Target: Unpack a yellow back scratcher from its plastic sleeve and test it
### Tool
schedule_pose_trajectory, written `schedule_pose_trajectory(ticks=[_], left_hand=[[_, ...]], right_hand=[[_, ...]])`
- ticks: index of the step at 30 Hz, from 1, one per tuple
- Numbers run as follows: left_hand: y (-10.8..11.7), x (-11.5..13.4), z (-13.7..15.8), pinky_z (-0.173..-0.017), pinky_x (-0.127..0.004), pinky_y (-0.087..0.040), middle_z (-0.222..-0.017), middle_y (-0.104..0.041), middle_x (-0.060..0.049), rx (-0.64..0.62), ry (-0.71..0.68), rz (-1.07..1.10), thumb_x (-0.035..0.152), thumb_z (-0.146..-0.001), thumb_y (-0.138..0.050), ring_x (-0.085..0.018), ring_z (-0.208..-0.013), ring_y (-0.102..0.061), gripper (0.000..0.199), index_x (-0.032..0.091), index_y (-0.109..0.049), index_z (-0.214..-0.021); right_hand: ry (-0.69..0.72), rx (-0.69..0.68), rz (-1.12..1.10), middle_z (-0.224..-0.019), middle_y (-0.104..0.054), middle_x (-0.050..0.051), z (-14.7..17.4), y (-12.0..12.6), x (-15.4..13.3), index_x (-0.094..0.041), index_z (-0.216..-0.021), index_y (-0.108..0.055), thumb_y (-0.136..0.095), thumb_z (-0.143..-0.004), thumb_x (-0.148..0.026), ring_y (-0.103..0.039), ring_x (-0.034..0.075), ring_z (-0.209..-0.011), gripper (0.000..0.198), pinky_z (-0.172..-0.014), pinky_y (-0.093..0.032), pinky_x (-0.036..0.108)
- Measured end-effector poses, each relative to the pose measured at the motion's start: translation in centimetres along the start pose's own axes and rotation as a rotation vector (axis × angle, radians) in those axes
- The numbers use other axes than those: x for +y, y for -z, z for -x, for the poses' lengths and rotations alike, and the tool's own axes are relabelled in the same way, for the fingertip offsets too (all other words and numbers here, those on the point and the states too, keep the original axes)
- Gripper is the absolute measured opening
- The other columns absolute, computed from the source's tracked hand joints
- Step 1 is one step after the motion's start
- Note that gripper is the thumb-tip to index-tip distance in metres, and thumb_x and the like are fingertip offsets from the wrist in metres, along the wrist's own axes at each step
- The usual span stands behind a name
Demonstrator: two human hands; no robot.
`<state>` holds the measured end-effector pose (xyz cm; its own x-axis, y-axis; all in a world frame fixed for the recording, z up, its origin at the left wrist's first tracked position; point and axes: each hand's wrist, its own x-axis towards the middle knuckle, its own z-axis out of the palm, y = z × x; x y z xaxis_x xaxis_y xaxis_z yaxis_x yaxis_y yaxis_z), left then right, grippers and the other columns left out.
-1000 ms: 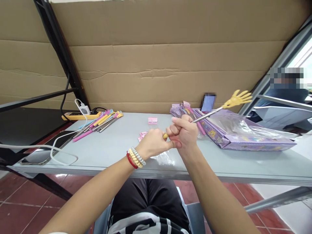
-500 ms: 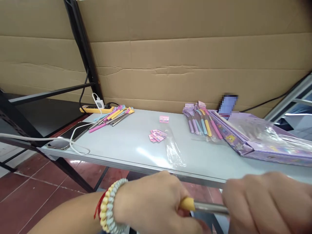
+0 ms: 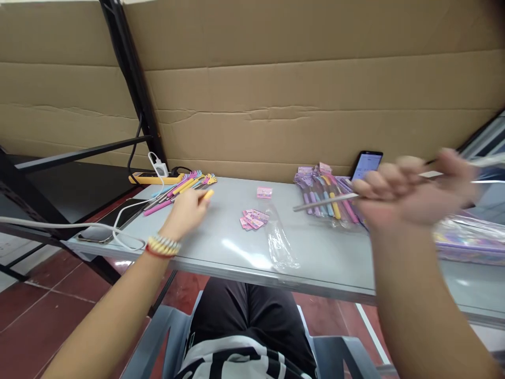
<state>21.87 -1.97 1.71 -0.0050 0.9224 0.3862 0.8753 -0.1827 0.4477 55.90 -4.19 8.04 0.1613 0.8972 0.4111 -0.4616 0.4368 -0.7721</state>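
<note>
The right hand (image 3: 410, 192) is up in the air over the right side of the desk (image 3: 221, 247), closed in a fist around a thin shiny metal rod (image 3: 323, 202). The rod is long and silver. Its bare end sticks out to the left of the fist. It looks blurry.

The left hand (image 3: 187, 210) is down on the desk, well apart from the right hand. Its fingers pinch a small yellow grip (image 3: 208, 194). The grip is short and round like a little tube.

Just past the left hand lies a bunch of colored sticks (image 3: 179, 189). Small pink tags (image 3: 254, 219) lie between the two hands. Their writing is too small to read.
</note>
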Motion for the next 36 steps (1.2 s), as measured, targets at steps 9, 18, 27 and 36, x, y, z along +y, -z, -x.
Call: schedule_pose_trajectory(ticks=[9,18,27,36], left_hand=[[-1.8,-4.7,-12.4,-0.093,-0.04,-0.044,-0.115,-0.067,-0.015,0.275,0.384,-0.047,0.028,-0.083,-0.052,-0.028,-0.107,-0.058,0.038,0.016,-0.067,-0.115],[-3.6,-7.4,-12.3,-0.087,-0.044,-0.042,-0.112,-0.067,-0.019,0.092,0.335,-0.423,0.026,-0.081,-0.052,-0.036,-0.108,-0.059,0.034,0.018,-0.071,-0.108],[-4.0,-7.2,-12.2,-0.091,-0.045,-0.038,-0.114,-0.067,-0.017,0.081,0.289,-0.436,0.028,-0.081,-0.05,-0.034,-0.109,-0.057,0.036,0.016,-0.07,-0.109],[-4.9,4.6,-6.9,-0.075,-0.027,-0.044,-0.096,-0.072,-0.006,-0.291,-0.524,0.125,0.054,-0.089,-0.041,-0.018,-0.083,-0.062,0.05,0.016,-0.067,-0.11]], right_hand=[[-0.241,0.091,-0.102,-0.046,-0.045,0.0,-6.5,0.4,10.7,-0.02,-0.053,-0.038,-0.039,-0.087,-0.038,-0.059,0.018,-0.053,0.039,-0.052,-0.05,0.031],[-0.253,0.009,-0.007,-0.055,-0.055,0.006,-6.3,2.2,11.0,-0.02,-0.052,-0.045,-0.037,-0.087,-0.038,-0.05,0.015,-0.045,0.04,-0.04,-0.038,0.027],[-0.435,-0.134,0.13,-0.035,-0.031,-0.004,-4.6,-0.1,11.8,-0.019,-0.048,-0.046,-0.049,-0.083,-0.067,-0.025,0.007,-0.029,0.059,-0.033,-0.02,0.022],[-0.336,-0.024,0.21,-0.038,-0.041,-0.003,-4.4,-0.4,13.7,-0.018,-0.057,-0.051,-0.063,-0.07,-0.074,-0.035,0.007,-0.03,0.059,-0.031,-0.024,0.02]])
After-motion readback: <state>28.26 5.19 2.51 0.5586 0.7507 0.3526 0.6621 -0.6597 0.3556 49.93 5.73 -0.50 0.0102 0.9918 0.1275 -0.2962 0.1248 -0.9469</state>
